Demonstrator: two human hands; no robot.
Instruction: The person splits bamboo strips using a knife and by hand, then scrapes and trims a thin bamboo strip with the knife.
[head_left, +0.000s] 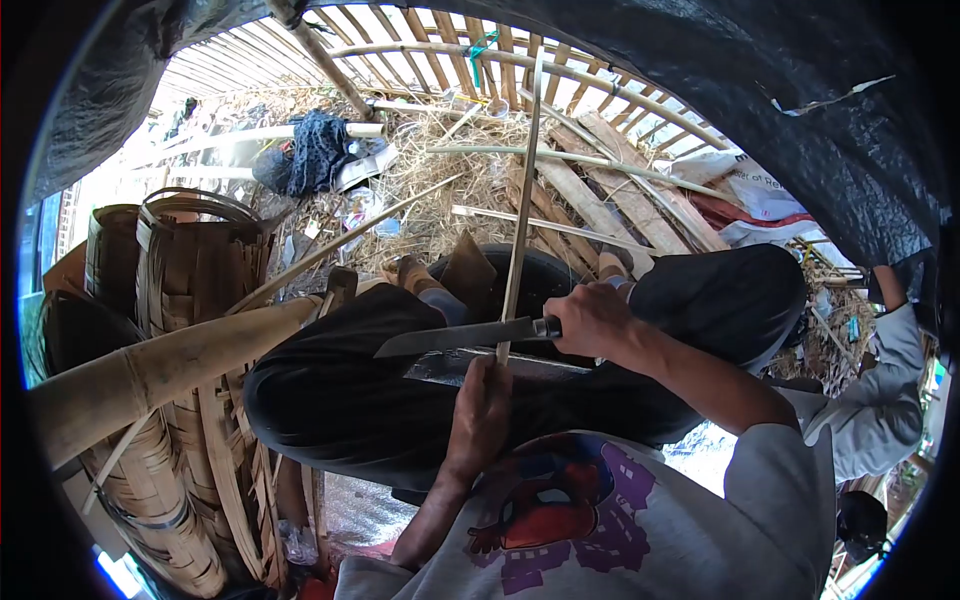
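My left hand (481,410) is closed round the lower end of a long, pale bamboo strip (523,200), which points up and away from me between my knees. In my right hand (592,318) is the dark handle of a large knife (455,337). Its broad blade points left and crosses the strip just above my left fist. The blade appears to touch the strip, but I cannot tell whether it cuts into it. Below the blade lies a dark, shiny surface across my lap, partly hidden by my arms.
A thick bamboo pole (170,370) reaches in from the left, beside woven bamboo baskets (200,260). Wooden planks (610,190) and straw (420,200) lie ahead, before a slatted bamboo fence (440,50). A co-worker's sleeve (875,400) shows at the right.
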